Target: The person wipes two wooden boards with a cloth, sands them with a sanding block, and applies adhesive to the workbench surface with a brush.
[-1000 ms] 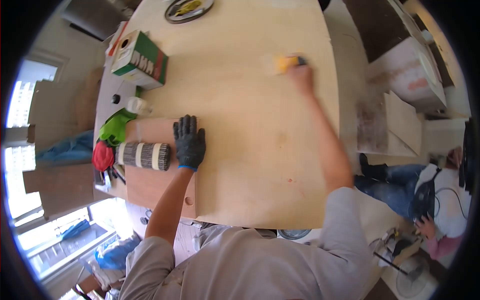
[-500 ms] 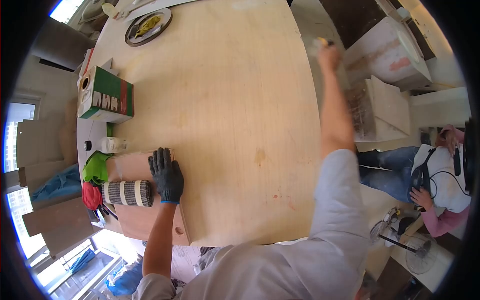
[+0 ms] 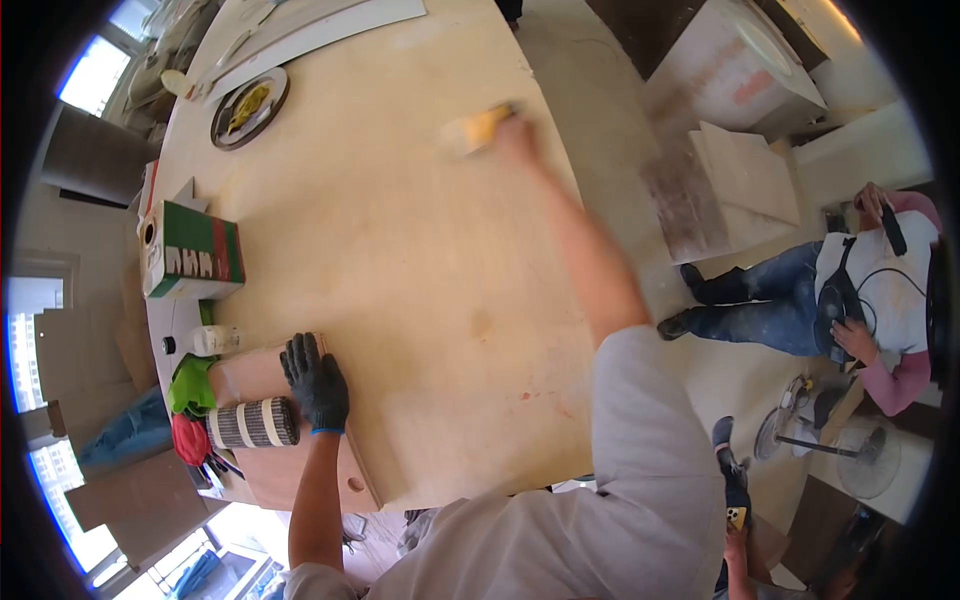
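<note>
My left hand, in a dark grey work glove, lies flat with its fingers stretched out on a reddish-brown board at the table's left edge. Beside it rests a rolled dark striped mat with pale bands. Out over the far right part of the pale wooden tabletop, my bare right hand is closed round a brush. The brush is smeared by motion, with a yellow-orange body, a dark end and a whitish edge pointing left, close over the wood.
Along the left side stand a green-and-white can, a clear bottle, a green cloth and a red bundle. A round tray sits farther back. One person stands at right near a fan; another person is lower right.
My right hand has swung the brush leftward from beyond the table's right edge to over the tabletop. The view has shifted; my left hand stays on the board. A second person shows at lower right.
</note>
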Available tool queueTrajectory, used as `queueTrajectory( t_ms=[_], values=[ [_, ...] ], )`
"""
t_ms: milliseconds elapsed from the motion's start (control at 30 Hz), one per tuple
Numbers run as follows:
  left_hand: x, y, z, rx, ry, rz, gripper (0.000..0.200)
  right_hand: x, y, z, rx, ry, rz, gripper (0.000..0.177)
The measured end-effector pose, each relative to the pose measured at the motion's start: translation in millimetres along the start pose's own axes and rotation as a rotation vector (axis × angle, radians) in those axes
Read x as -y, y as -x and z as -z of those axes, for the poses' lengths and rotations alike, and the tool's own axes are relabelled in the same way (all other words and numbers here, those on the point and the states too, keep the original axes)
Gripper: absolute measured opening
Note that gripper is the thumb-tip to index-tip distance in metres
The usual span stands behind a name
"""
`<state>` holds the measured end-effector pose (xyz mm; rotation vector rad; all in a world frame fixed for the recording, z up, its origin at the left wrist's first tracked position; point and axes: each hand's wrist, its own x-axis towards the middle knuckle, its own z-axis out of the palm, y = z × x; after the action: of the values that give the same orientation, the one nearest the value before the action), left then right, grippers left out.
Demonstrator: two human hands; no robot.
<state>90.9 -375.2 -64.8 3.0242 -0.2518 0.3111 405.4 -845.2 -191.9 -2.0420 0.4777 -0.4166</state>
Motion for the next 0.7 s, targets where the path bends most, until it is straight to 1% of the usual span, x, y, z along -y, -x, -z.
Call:
queueTrajectory(
  t_ms=[67, 100, 133, 200, 233, 267, 300, 333, 367, 400, 467, 533, 600, 700],
  values=[
    [-0.3, -1.4, 2.0, -0.003, 0.008, 0.007, 0.048, 69.9, 6.4, 184.2, -0.22, 0.343, 0.1, 0.035],
    [-1.1, -3.3, 3.0, -0.005, 0.016, 0.009, 0.048, 46.0, -11.1, 213.1, -0.482, 0.389, 0.231, 0.036],
    [-0.3, -1.5, 4.9, 0.004, 0.024, 0.004, 0.048, 54.2, 0.3, 222.5, -0.385, 0.383, 0.171, 0.034],
    [4.5, -2.1, 1.0, -0.005, 0.011, -0.007, 0.049, 85.4, 30.1, 261.0, -0.206, 0.383, 0.053, 0.031],
    [3.9, -0.1, -2.0, -0.008, 0.007, -0.011, 0.049, 70.6, 44.7, 246.5, -0.078, 0.213, 0.325, 0.025],
    [0.4, 2.3, -3.2, 0.0, 0.007, -0.011, 0.049, 75.0, 80.2, 228.5, 0.183, -0.063, 0.325, 0.016],
    [-0.8, 1.3, -1.8, 0.003, 0.002, -0.013, 0.05, 107.8, 126.0, 229.9, 0.527, 0.046, 0.361, 0.015],
    [-0.2, -0.6, 0.2, 0.004, -0.01, -0.013, 0.05, 132.1, 151.2, 223.4, 0.998, -0.125, 0.064, 0.017],
    [0.7, -0.7, 1.7, 0.008, -0.004, -0.018, 0.051, 151.1, 161.8, 223.4, 1.238, -0.101, -0.129, 0.02],
    [1.1, 0.4, 2.9, 0.012, -0.001, -0.015, 0.051, 138.9, 149.9, 217.2, 1.13, -0.079, -0.127, 0.02],
    [2.2, -0.2, 2.1, 0.012, 0.001, -0.008, 0.052, 88.1, 80.6, 205.7, 0.914, -0.022, -0.111, 0.019],
    [1.8, 0.1, -0.3, 0.015, -0.002, 0.001, 0.052, 41.2, -15.3, 208.6, 0.372, 0.051, 0.031, 0.025],
    [-4.9, -4.1, 2.6, 0.029, 0.016, 0.027, 0.052, 73.3, -32.9, 219.1, -0.249, 0.537, 0.327, 0.024],
    [1.6, -0.3, 5.3, 0.023, 0.011, 0.024, 0.053, 120.7, -6.1, 175.3, 0.079, -0.047, 0.229, 0.016]
  ],
)
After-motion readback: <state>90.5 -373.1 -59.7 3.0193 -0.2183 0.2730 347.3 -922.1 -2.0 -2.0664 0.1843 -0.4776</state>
